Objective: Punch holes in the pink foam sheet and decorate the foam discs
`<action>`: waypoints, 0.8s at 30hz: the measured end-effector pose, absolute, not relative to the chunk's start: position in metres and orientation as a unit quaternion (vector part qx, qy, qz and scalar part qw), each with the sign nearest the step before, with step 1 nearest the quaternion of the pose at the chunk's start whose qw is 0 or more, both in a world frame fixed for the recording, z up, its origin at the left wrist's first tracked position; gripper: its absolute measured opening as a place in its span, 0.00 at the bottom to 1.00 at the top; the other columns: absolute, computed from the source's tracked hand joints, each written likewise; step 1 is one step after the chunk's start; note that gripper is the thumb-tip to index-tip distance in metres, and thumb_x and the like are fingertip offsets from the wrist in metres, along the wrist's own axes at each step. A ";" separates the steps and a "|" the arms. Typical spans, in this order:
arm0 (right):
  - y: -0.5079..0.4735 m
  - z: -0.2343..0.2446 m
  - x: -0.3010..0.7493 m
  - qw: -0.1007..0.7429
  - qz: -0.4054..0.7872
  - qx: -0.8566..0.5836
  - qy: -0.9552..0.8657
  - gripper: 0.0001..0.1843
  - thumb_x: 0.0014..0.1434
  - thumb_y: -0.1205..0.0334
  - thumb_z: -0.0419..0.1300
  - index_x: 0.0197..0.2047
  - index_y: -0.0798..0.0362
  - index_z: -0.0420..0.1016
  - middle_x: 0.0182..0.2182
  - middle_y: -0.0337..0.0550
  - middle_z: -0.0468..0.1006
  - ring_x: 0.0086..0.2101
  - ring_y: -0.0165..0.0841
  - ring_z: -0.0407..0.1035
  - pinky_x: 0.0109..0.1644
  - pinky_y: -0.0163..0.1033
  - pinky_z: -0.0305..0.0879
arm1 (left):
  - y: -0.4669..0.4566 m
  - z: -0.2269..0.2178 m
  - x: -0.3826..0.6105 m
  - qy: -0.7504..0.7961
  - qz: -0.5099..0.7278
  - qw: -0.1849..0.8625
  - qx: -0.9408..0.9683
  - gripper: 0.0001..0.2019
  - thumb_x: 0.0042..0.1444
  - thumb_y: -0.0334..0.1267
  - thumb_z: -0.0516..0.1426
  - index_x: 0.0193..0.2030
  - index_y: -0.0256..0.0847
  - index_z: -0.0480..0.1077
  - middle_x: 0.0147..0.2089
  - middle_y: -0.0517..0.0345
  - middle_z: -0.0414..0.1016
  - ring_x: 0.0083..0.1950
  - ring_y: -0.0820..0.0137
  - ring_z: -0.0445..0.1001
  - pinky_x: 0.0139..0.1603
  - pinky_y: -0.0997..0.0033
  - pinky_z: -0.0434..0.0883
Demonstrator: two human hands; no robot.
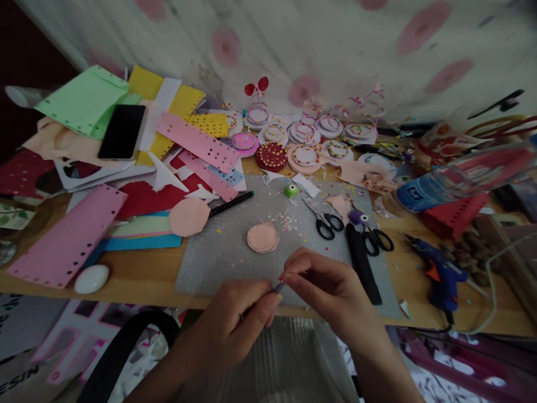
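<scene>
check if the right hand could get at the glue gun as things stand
Probably yes: just the black strip seems to lie between the right hand and the glue gun. But that hand is busy at the end of the purple piece in the left hand, so it may need freeing first.

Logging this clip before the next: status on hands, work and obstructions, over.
Left hand pinching small purplish piece. Right hand pinched at its tip, grip detail too small to read. Round peach piece ahead on grey mat, not between hands.
</scene>
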State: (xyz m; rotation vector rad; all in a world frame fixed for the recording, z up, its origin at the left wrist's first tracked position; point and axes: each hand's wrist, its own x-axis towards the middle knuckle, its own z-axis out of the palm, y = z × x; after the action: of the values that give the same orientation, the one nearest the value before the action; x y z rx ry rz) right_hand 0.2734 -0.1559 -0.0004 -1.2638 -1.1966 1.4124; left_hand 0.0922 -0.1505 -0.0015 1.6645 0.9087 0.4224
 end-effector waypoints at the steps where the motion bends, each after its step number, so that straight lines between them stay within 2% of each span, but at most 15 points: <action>1: -0.156 -0.001 0.273 0.437 0.567 -0.510 -0.477 0.09 0.56 0.58 0.63 0.27 0.53 0.75 0.26 0.38 0.72 0.28 0.28 0.66 0.29 0.32 0.63 | -0.151 -0.002 0.092 0.384 0.182 0.566 0.706 0.17 0.67 0.37 0.45 0.26 0.40 0.58 0.21 0.67 0.57 0.23 0.77 0.58 0.27 0.76 0.56; 13: -0.153 -0.002 0.270 0.440 0.561 -0.514 -0.476 0.09 0.55 0.59 0.63 0.26 0.52 0.75 0.26 0.38 0.71 0.27 0.28 0.66 0.28 0.32 0.62 | -0.147 -0.002 0.089 0.387 0.184 0.554 0.713 0.18 0.67 0.37 0.44 0.25 0.40 0.59 0.20 0.66 0.59 0.23 0.77 0.61 0.29 0.75 0.58; 20: -0.154 -0.002 0.273 0.419 0.572 -0.504 -0.494 0.05 0.55 0.60 0.63 0.31 0.51 0.75 0.29 0.39 0.74 0.29 0.28 0.67 0.29 0.33 0.63 | -0.147 -0.003 0.090 0.385 0.184 0.556 0.714 0.18 0.67 0.36 0.44 0.25 0.40 0.60 0.20 0.66 0.59 0.23 0.77 0.61 0.29 0.75 0.59; 24: -0.155 -0.003 0.273 0.395 0.573 -0.519 -0.495 0.07 0.56 0.60 0.61 0.29 0.52 0.73 0.27 0.38 0.73 0.27 0.28 0.66 0.29 0.33 0.64 | -0.146 -0.005 0.093 0.391 0.177 0.564 0.706 0.18 0.67 0.37 0.45 0.24 0.39 0.62 0.20 0.66 0.60 0.23 0.77 0.62 0.28 0.75 0.59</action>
State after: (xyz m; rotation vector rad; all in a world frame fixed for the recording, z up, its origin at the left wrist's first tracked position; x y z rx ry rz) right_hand 0.2726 -0.1548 -0.0033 -1.3168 -1.2549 1.4538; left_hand 0.0927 -0.1459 -0.0051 1.6616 0.9194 0.4155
